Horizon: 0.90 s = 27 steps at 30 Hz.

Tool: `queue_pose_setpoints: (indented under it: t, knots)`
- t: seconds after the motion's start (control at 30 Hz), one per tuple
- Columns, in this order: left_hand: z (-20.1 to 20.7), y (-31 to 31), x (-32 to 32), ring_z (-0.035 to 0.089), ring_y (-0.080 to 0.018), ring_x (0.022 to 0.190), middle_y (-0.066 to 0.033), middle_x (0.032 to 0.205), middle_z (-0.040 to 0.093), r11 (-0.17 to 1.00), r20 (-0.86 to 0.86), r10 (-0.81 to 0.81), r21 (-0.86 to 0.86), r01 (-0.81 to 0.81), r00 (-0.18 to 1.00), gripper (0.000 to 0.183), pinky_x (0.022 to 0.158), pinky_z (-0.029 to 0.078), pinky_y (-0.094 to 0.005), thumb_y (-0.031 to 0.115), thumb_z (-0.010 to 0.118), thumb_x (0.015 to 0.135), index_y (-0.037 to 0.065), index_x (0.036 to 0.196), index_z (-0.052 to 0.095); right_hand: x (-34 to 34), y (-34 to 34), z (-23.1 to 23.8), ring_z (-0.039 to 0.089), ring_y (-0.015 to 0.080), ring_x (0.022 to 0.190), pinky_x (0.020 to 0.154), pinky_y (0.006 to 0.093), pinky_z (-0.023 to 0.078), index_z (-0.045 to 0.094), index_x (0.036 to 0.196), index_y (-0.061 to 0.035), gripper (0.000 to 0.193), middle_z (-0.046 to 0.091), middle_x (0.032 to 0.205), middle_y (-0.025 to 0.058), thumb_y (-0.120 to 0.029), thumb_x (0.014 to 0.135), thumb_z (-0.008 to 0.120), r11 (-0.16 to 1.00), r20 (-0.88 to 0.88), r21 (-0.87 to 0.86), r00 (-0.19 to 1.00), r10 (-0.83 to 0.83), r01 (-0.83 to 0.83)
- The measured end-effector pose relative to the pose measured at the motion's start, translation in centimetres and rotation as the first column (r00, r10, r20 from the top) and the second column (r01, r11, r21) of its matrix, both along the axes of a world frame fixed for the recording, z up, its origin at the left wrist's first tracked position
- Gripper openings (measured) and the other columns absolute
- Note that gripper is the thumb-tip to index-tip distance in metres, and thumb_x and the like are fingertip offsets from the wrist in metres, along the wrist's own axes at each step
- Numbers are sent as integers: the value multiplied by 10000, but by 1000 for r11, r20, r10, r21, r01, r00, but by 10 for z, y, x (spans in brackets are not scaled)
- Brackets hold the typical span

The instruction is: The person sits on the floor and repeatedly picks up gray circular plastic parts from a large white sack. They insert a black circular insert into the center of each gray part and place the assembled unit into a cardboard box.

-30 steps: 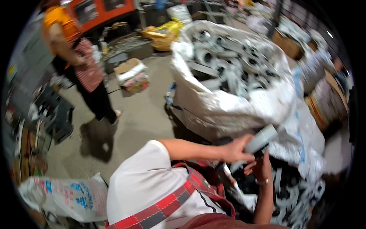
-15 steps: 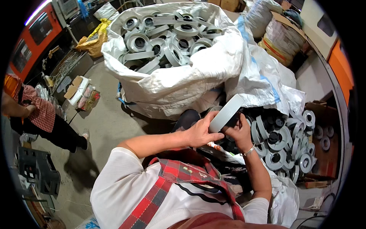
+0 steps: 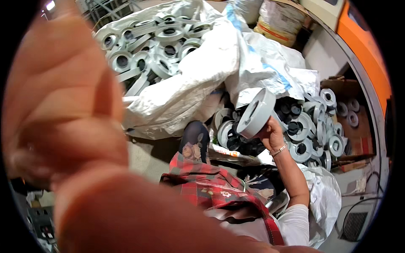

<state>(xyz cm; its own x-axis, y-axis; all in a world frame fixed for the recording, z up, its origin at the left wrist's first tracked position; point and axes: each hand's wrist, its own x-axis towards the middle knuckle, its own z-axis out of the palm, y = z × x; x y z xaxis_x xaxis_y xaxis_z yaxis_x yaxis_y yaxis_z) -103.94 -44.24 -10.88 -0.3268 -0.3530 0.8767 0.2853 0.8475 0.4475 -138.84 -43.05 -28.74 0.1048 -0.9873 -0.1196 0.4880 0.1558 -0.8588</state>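
My left hand (image 3: 63, 101) is raised very near the camera, large and blurred along the left side; its fingers cannot be made out clearly. My right hand (image 3: 273, 137) grips the lower rim of a light grey plastic ring (image 3: 265, 110), which is tilted so that its hollow middle shows. Below and behind that ring, an open white sack holds more grey rings (image 3: 300, 126) and several black round plastic pieces (image 3: 291, 109). A red plaid apron (image 3: 202, 177) covers my lap.
A big white woven sack (image 3: 177, 107) full of grey rings with dark centres stands ahead. Beside the orange machine (image 3: 366, 50) at right, a cardboard box (image 3: 365, 126) holds small rings. A tied bulging sack (image 3: 278, 25) stands behind. Crumpled white sacking (image 3: 325, 202) lies at my right.
My left hand has let go of the grey ring and come up close to the camera. My right hand keeps the ring, now turned to show its hollow side. The view has shifted right.
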Motion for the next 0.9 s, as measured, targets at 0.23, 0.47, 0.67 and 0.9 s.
queue_pose_setpoints:
  t: [0.23, 0.47, 0.67, 0.9]
  knots:
    - [40, -13, 14, 353, -217, 1254, -139, 1340, 385, 997, -7, -64, -47, 64, 998, 585, 1049, 253, -346, 199, 621, 797, 25, 1294, 366, 28, -4, 79, 629, 212, 716, 572, 337, 525, 432, 1180, -24, 395, 612, 921, 87, -274, 879, 487, 995, -173, -36, 980, -102, 97]
    - [44, -67, 35, 404, -196, 1212, -127, 1291, 445, 991, -47, 1, -136, -7, 999, 433, 1027, 278, -332, 151, 552, 844, 15, 1239, 440, 15, -47, 85, 517, 235, 1087, 958, 401, 383, 514, 1196, -35, 383, 570, 1161, 98, -302, 935, 427, 987, 46, -155, 998, -46, 52]
    - [58, -109, 104, 448, -177, 1175, -117, 1248, 496, 951, -596, -147, 134, 278, 789, 325, 1007, 300, -321, 110, 493, 884, 8, 1193, 504, 2, -153, 5, 441, 296, 1208, 1031, 485, 322, 417, 1312, -69, 516, 471, 1310, 87, -370, 894, 441, 948, 364, -297, 904, 223, -114]
    - [-85, -241, 66, 369, -241, 1275, -124, 1326, 466, 605, 581, 169, 577, -549, 797, 702, 1056, 261, -362, 614, 283, 904, 58, 1284, 485, 87, -184, 25, 555, 259, 1060, 898, 441, 446, 492, 1220, -56, 477, 563, 1175, 85, -352, 846, 469, 914, 269, -325, 902, 336, -244]
